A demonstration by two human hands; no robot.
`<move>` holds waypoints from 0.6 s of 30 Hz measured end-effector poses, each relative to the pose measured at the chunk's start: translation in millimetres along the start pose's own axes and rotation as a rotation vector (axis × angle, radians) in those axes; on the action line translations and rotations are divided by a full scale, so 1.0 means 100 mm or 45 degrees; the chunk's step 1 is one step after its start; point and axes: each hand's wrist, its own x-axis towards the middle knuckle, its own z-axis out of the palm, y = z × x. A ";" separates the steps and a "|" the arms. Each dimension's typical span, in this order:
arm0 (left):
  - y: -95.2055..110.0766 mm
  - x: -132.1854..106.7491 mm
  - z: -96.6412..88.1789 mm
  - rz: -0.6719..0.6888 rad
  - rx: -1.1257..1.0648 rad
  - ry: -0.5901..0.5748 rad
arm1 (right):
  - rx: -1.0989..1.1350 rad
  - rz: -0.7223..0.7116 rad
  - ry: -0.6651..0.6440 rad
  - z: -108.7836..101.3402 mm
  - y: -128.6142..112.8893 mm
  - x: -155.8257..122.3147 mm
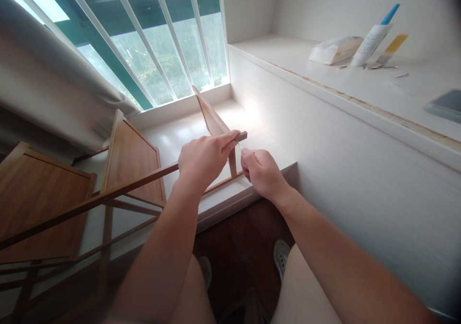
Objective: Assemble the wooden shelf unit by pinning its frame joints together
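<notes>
Head view, as it reaches me on the remote feed, contents listed from the hands outward.

Left hand point(205, 158): back uppermost, clamped over the bar point(144, 180) near its far end; a short stub shows past the fingers.

Right hand point(261, 170): curled into a fist, clamped on the tool point(239, 145), of which I see only a thin metal shaft aimed at the bar close by the left hand's fingers. Its type I cannot tell. The two hands are near each other, with the shaft between.

Bar: brown wood, slanting from the lower left edge of my view to the middle, where the left hand has it.

Panels, wood, framed, three: far panel point(213, 120), upright beyond the hands; middle panel point(131, 161), left of the left hand; near panel point(46, 204), at the left edge.

Ledge point(173, 137): white, beneath the window point(167, 60), which carries slanting white slats. Curtain point(54, 84): grey, upper left.

Shelf point(363, 86): white, right side, its front edge chipped. On it: packet point(334, 49); white tube point(370, 45) with blue nozzle; yellow-ended item point(396, 44), blurred; dark flat slab point(448, 105) at the right edge.

Floor point(245, 228): dark, reddish, with two shoes point(281, 256) below the forearms.
</notes>
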 end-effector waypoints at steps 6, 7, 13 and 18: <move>0.00 0.00 -0.01 0.004 0.014 -0.001 | 0.466 0.189 0.013 0.09 0.01 0.00; 0.00 0.00 -0.01 0.001 0.017 -0.001 | 0.559 0.218 0.010 0.10 0.00 0.00; -0.01 0.00 0.01 0.031 0.026 0.020 | 0.939 0.307 0.004 0.14 -0.06 -0.01; -0.02 0.00 0.03 0.031 0.020 0.044 | 1.067 0.337 0.058 0.18 -0.10 -0.02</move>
